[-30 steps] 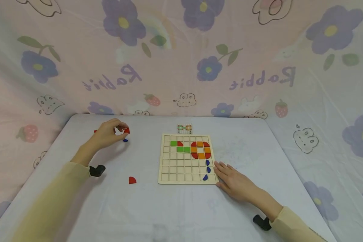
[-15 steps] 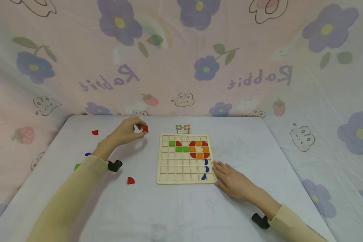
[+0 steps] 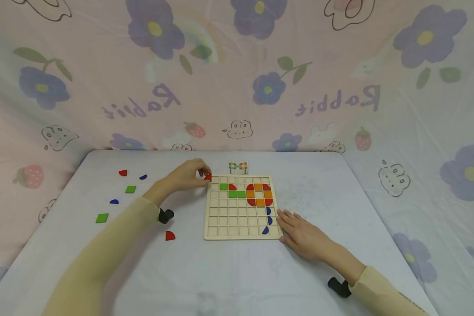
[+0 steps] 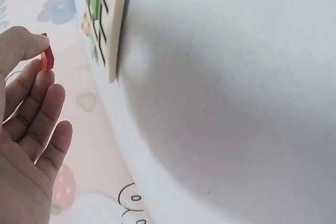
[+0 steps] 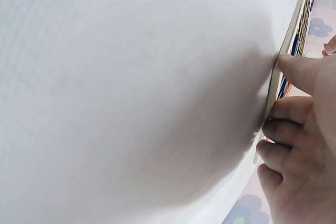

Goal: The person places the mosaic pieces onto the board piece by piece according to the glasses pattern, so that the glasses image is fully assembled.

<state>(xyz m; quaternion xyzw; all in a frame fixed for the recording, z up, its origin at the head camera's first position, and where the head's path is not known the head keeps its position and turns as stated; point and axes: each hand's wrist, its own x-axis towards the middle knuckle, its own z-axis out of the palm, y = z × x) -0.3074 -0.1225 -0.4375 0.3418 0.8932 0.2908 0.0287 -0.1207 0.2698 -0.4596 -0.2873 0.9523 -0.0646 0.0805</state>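
Note:
Between thumb and fingertips my left hand [image 3: 186, 175] pinches a red quarter-circle tile [image 4: 48, 53], at the upper left corner of a wooden grid board [image 3: 223, 221]. On the board, red and orange tiles form a ring around one bare cell. Green square tiles [image 3: 232, 194] and a red quarter-circle lie to the left of that ring, and blue half-circle tiles [image 3: 270, 220] run down below it. With fingers extended, my right hand [image 3: 306, 235] rests against the board's right edge; in the right wrist view its fingertips touch the board's side.
A small pattern card [image 3: 238, 167] lies just behind the board. Loose tiles are spread over the left of the white table [image 3: 237, 281]: green squares [image 3: 102, 218], blue half-circles [image 3: 114, 202] and red quarter-circles [image 3: 170, 236]. A printed curtain [image 3: 221, 79] hangs behind the table.
My left hand has carried the red quarter-circle tile rightward from the loose tiles to the board's upper left corner. Tiles formerly hidden under the arm now show. The right hand stays at the board.

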